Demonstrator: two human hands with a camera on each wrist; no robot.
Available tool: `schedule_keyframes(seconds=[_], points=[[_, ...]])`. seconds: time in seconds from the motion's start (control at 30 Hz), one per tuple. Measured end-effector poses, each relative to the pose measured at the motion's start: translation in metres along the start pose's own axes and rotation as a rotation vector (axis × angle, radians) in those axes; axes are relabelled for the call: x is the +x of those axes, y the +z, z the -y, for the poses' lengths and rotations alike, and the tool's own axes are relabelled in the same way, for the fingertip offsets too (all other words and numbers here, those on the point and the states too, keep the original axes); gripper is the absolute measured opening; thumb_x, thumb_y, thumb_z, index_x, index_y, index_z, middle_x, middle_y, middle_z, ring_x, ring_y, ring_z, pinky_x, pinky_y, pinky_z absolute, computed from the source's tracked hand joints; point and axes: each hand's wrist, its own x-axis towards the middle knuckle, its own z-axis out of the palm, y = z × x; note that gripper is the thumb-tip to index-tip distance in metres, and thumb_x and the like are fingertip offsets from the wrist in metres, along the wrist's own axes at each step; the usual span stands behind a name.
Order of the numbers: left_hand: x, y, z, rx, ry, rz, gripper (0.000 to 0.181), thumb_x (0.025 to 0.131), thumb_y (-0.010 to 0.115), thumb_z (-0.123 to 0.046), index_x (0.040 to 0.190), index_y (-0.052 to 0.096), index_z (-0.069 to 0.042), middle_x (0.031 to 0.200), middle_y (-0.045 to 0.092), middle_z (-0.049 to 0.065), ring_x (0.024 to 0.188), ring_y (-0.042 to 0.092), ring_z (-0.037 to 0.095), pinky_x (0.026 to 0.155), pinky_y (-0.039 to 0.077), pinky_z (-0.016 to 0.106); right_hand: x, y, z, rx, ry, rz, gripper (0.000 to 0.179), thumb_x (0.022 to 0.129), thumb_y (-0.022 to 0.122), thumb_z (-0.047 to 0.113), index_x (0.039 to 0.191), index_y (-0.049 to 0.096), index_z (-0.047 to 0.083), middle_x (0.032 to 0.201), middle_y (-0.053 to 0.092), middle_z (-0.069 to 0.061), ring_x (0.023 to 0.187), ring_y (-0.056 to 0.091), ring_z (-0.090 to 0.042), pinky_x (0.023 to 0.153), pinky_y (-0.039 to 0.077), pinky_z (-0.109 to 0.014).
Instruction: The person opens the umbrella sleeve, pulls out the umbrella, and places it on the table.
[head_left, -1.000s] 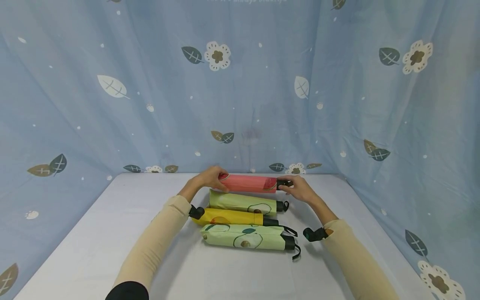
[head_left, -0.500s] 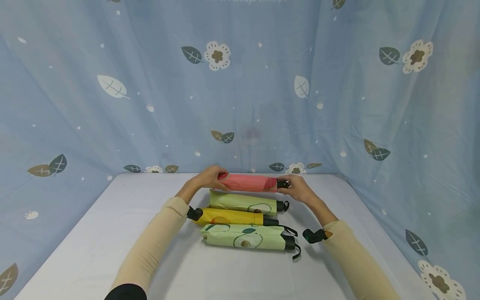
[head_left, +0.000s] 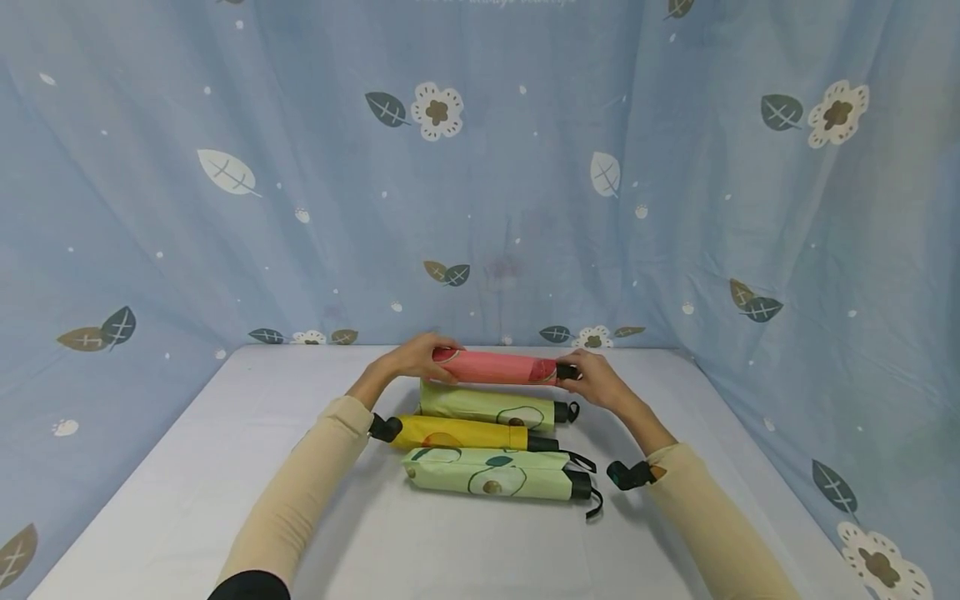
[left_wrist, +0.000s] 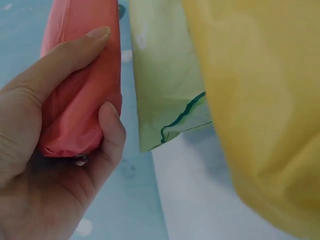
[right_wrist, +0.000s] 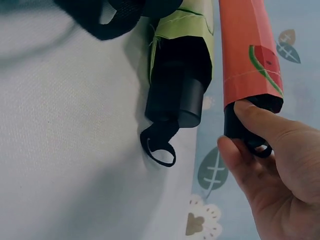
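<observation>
Shift: slight; the left hand reaches a little farther along the red umbrella. Nearest, before the yellow umbrella: one pale-green umbrella. Just beyond the yellow: a second green umbrella. Farthest beyond the yellow: the red, left fingers grasping its fabric end, right hand pinching its black handle. Advisable: level ends, light even grip.

Red umbrella — folded, watermelon print, black handle | crosswise | near table's far edge

Right fingers partly hide the red umbrella's handle
</observation>
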Motion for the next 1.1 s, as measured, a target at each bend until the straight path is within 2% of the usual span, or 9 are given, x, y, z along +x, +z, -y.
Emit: schedule_keyframes(seconds=[0.17, 0.43, 0.53, 0.63, 0.7, 0.77, 0.97, 1.1], points=[[-0.003, 0.002, 0.004, -0.081, 0.005, 0.011, 0.063, 0.079, 0.083, -0.03, 0.135, 0.06, -0.011, 0.117, 0.067, 0.011, 0.079, 0.06, 0.014, 0.068, 0.054, 0.029, -0.001, -0.001, -0.002, 0.003, 0.029, 0.017, 0.04, 0.089, 0.071, 0.014, 0.126, 0.064, 0.0, 0.113, 0.069, -0.019, 0.082, 0.066, -0.019, 0.065, 0.055, -0.028], [-0.005, 0.005, 0.012, -0.124, -0.037, 0.005, 0.066, 0.079, 0.083, -0.029, 0.137, 0.059, -0.011, 0.125, 0.064, 0.011, 0.095, 0.057, 0.017, 0.084, 0.05, 0.033, -0.004, -0.005, -0.006, 0.054, 0.052, 0.061, 0.039, 0.09, 0.072, 0.019, 0.125, 0.065, 0.004, 0.101, 0.072, -0.012, 0.072, 0.065, -0.009, 0.058, 0.049, -0.024], [-0.005, 0.005, 0.01, -0.165, -0.055, 0.01, 0.066, 0.079, 0.083, -0.028, 0.138, 0.058, -0.012, 0.131, 0.062, 0.013, 0.094, 0.059, 0.017, 0.079, 0.053, 0.034, -0.004, -0.008, -0.008, 0.081, 0.059, 0.071, 0.038, 0.09, 0.072, 0.018, 0.125, 0.065, 0.003, 0.097, 0.072, -0.011, 0.071, 0.066, -0.01, 0.057, 0.049, -0.024], [-0.005, 0.005, 0.009, -0.211, -0.052, 0.014, 0.066, 0.079, 0.083, -0.025, 0.138, 0.058, -0.01, 0.132, 0.06, 0.017, 0.084, 0.061, 0.017, 0.068, 0.055, 0.033, -0.005, -0.009, -0.01, 0.103, 0.071, 0.077, 0.038, 0.089, 0.073, 0.018, 0.124, 0.066, 0.004, 0.096, 0.072, -0.01, 0.071, 0.066, -0.01, 0.058, 0.05, -0.024], [-0.006, 0.004, 0.004, -0.225, -0.05, 0.018, 0.065, 0.079, 0.083, -0.022, 0.138, 0.057, -0.009, 0.133, 0.059, 0.019, 0.082, 0.061, 0.017, 0.066, 0.056, 0.034, -0.006, -0.01, -0.012, 0.111, 0.073, 0.087, 0.037, 0.089, 0.073, 0.017, 0.123, 0.066, 0.003, 0.095, 0.073, -0.01, 0.072, 0.067, -0.011, 0.059, 0.051, -0.025], [-0.007, 0.004, 0.005, -0.241, -0.057, 0.022, 0.065, 0.08, 0.083, -0.021, 0.138, 0.057, -0.008, 0.13, 0.06, 0.02, 0.077, 0.062, 0.018, 0.064, 0.057, 0.035, -0.007, -0.012, -0.013, 0.11, 0.081, 0.092, 0.038, 0.089, 0.073, 0.017, 0.123, 0.066, 0.003, 0.096, 0.073, -0.01, 0.072, 0.067, -0.011, 0.06, 0.051, -0.025], [-0.008, 0.002, 0.01, -0.249, -0.075, 0.0, 0.061, 0.081, 0.082, -0.02, 0.136, 0.058, -0.01, 0.122, 0.063, 0.017, 0.084, 0.063, 0.019, 0.065, 0.057, 0.034, -0.006, -0.014, -0.014, 0.13, 0.101, 0.084, 0.038, 0.089, 0.073, 0.018, 0.123, 0.066, 0.003, 0.094, 0.073, -0.011, 0.069, 0.069, -0.015, 0.06, 0.054, -0.026], [-0.006, 0.003, 0.01, -0.258, -0.07, -0.004, 0.06, 0.081, 0.081, -0.02, 0.136, 0.059, -0.009, 0.118, 0.065, 0.017, 0.072, 0.064, 0.019, 0.062, 0.058, 0.034, -0.004, -0.014, -0.014, 0.144, 0.102, 0.11, 0.036, 0.089, 0.072, 0.016, 0.122, 0.065, 0.002, 0.099, 0.071, -0.015, 0.067, 0.069, -0.017, 0.059, 0.055, -0.026]])
